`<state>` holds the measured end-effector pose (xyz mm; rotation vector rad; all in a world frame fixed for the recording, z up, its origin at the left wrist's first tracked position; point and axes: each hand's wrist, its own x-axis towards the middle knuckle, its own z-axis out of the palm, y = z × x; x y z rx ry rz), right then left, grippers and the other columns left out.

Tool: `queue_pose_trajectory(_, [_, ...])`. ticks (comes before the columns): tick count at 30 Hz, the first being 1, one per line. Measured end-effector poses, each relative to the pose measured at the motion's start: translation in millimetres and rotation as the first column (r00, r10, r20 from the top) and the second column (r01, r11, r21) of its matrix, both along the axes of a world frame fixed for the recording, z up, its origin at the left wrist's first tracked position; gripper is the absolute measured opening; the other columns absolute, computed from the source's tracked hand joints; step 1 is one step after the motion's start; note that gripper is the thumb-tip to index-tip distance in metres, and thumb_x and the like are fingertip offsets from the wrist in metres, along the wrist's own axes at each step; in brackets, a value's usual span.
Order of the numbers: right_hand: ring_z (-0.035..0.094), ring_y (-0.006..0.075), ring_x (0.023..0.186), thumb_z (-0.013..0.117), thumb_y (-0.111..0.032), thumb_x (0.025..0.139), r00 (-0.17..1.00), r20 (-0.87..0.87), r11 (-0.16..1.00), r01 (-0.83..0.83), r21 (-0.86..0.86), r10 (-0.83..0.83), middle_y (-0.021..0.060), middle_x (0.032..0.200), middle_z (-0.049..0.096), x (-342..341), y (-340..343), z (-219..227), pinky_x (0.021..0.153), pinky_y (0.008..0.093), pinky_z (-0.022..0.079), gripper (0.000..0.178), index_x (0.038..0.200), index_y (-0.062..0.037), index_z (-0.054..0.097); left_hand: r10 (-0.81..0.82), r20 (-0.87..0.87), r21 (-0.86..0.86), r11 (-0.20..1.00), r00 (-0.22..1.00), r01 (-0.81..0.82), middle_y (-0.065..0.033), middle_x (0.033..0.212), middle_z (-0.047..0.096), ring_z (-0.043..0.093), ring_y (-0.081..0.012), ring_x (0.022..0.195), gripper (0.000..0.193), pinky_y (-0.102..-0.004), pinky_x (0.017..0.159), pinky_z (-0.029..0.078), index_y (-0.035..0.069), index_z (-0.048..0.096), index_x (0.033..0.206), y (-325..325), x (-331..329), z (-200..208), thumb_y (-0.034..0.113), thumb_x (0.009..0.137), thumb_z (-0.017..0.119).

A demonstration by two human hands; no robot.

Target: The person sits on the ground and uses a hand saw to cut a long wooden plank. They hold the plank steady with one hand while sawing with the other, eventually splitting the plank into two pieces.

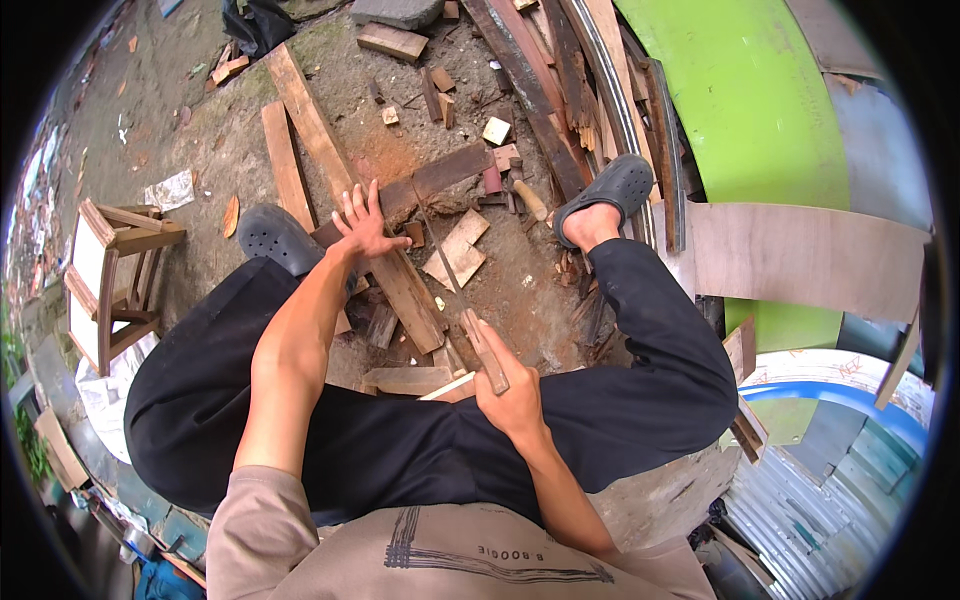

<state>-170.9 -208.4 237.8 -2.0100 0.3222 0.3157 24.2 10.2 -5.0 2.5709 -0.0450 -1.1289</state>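
Observation:
My right hand [512, 402] is wrapped round the wooden handle of a handsaw [482, 345], close to my lap. Its thin blade slants up and away to the left, and the far end meets a dark wooden board [450, 172] that lies across the ground. My left hand [365, 230] presses down with fingers spread, where this board meets a long brown plank [405, 290]. It covers part of the crossing, so I cannot tell exactly how the two pieces touch there. A pale, notched wood offcut [460, 250] lies just right of the blade.
Between my feet in dark clogs [278, 240] lie several small offcuts and a wooden cylinder [530, 200]. Long boards [520, 80] are heaped at the far right, beside a green panel [750, 100]. A small wooden frame [115, 270] with white panels stands left.

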Motion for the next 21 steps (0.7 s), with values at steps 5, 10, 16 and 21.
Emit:
queue_pose_trajectory(5, [0.067,0.0388,0.110,0.056,-0.004,0.082,1.000,-0.027,1.000,-0.003,-0.004,0.003,0.0260,0.122,0.066,76,31,-60,0.090,0.0387,0.054,0.062,0.144,-0.0097,0.053,0.001,0.018,0.001,1.000,1.000,-0.001,-0.0273,0.165,-0.017,-0.019,-0.0469,0.151,0.149,-0.0706,0.115,-0.002,0.020,-0.022,0.159,-2,-3,-3,0.073,0.064,0.080])
queue_pose_trajectory(10, [0.069,0.0446,0.085,0.060,-0.004,0.082,0.997,0.069,0.999,-0.042,0.026,0.040,0.0264,0.100,0.071,36,13,-39,0.074,0.0468,0.056,0.070,0.150,-0.0179,0.047,-0.026,0.019,0.011,1.000,0.999,0.026,-0.0269,0.165,-0.016,-0.018,-0.0477,0.151,0.149,-0.0706,0.115,-0.001,0.020,-0.023,0.158,7,-2,-9,0.073,0.064,0.080])
queue_pose_trajectory(16, [0.069,0.0444,0.091,0.060,-0.004,0.081,0.997,0.061,0.999,-0.044,0.004,0.043,0.0259,0.112,0.068,22,5,-13,0.077,0.0451,0.057,0.069,0.149,-0.0146,0.048,-0.036,-0.043,0.010,0.999,0.998,0.037,-0.0281,0.163,-0.020,-0.021,-0.0473,0.150,0.150,-0.0708,0.115,-0.003,0.020,-0.025,0.158,4,-2,-3,0.074,0.064,0.080])
queue_pose_trajectory(21, [0.067,0.0443,0.097,0.060,-0.006,0.081,0.993,0.119,0.999,-0.021,0.031,0.017,0.0262,0.119,0.066,64,24,-77,0.079,0.0451,0.057,0.069,0.148,-0.0153,0.049,-0.035,0.000,0.023,0.999,0.999,0.035,-0.0278,0.164,-0.019,-0.019,-0.0470,0.151,0.150,-0.0695,0.116,-0.002,0.019,-0.024,0.158,3,-4,-1,0.075,0.064,0.079])
